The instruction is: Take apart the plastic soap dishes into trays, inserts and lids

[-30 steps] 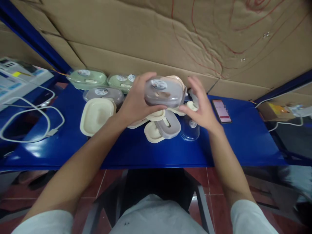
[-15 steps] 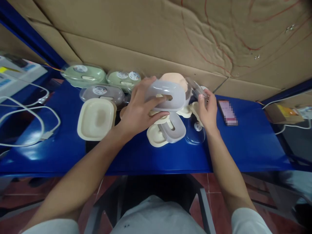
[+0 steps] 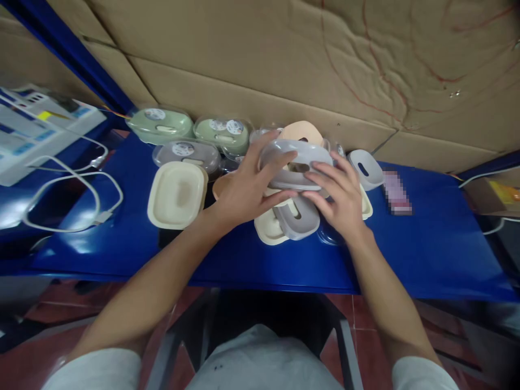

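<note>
A grey plastic lid (image 3: 284,179) with an oval slot, a clear plastic cover (image 3: 280,146) over it, is held between my two hands above the table. My left hand (image 3: 254,181) grips its left side, thumb at the near edge and fingers over the top. My right hand (image 3: 339,195) closes on the right side, fingers on top and thumb at the near edge. Just below lie a second grey slotted piece (image 3: 303,222) and a cream tray (image 3: 268,230). Behind is a peach slotted piece (image 3: 298,130). Part of what lies under my hands is hidden.
At the back left stand green boxes (image 3: 158,127) and a grey box (image 3: 187,154) under clear labelled covers. A cream tray (image 3: 176,195) sits left of my left hand. To the right are a grey slotted lid (image 3: 368,172) and a phone (image 3: 397,192). White cables (image 3: 73,176) coil at far left.
My right hand has moved left with the clear cover, which now sits over the grey lid in my left hand. The grey lid at right has come into fuller view. The camera view has shifted slightly.
</note>
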Demonstrator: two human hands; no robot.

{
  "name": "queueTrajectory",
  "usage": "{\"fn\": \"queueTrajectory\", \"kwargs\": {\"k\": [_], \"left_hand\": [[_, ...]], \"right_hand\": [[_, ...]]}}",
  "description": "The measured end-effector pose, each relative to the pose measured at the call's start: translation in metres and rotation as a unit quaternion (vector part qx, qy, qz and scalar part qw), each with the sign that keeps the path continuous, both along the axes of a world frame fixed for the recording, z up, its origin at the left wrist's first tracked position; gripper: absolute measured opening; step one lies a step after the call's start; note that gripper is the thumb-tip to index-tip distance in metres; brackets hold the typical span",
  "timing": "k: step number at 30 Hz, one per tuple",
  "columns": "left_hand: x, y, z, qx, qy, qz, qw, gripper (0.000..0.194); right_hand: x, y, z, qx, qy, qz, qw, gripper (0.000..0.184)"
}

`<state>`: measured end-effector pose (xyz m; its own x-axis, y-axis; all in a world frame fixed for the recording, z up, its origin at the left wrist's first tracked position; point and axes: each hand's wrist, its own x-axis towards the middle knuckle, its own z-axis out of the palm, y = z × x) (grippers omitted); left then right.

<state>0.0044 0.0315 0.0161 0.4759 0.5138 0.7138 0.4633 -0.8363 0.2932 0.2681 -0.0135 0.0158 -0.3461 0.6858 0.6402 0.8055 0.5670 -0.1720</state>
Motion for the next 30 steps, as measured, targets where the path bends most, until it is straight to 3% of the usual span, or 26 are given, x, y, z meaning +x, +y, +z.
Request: {"fn": "queueTrajectory", "kwargs": {"k": [3, 6, 9, 11, 13, 16, 19, 23, 27, 30], "left_hand": [[-0.036, 0.001, 0.024, -0.005, 0.001, 0.089, 0.996, 0.062], [-0.086, -0.019, 0.035, -0.049, -0.004, 0.241, 0.969, 0.067], [-0.118, -0.058, 0.017, -0.154, 0.015, 0.372, 0.915, 0.086], [-0.124, -0.08, -0.003, -0.228, 0.049, 0.407, 0.883, 0.099], [-0.123, -0.091, -0.018, -0.251, 0.057, 0.421, 0.87, 0.098], [-0.113, -0.089, -0.025, -0.167, -0.018, 0.408, 0.897, 0.077], [-0.095, -0.078, -0.021, -0.106, -0.097, 0.343, 0.928, 0.056], [-0.066, -0.072, -0.019, -0.094, -0.074, 0.227, 0.966, 0.025], [-0.043, -0.072, -0.007, -0.047, -0.126, 0.177, 0.975, 0.017], [-0.024, -0.055, 0.008, -0.039, -0.117, 0.139, 0.983, 0.018]], "right_hand": [[0.017, 0.009, -0.001, 0.031, 0.069, -0.091, 0.993, 0.039], [0.038, 0.023, -0.009, 0.029, 0.128, -0.171, 0.976, 0.046], [0.053, 0.035, -0.024, -0.029, 0.127, -0.192, 0.973, 0.058], [0.059, 0.04, -0.035, -0.076, 0.111, -0.194, 0.972, 0.068], [0.064, 0.043, -0.043, -0.104, 0.112, -0.207, 0.966, 0.077], [0.071, 0.047, -0.05, -0.106, 0.135, -0.219, 0.96, 0.089], [0.077, 0.051, -0.053, -0.106, 0.157, -0.198, 0.962, 0.092], [0.078, 0.054, -0.058, -0.104, 0.161, -0.183, 0.964, 0.089], [0.079, 0.056, -0.062, -0.103, 0.156, -0.187, 0.964, 0.093], [0.076, 0.053, -0.057, -0.092, 0.16, -0.202, 0.962, 0.093]]}}
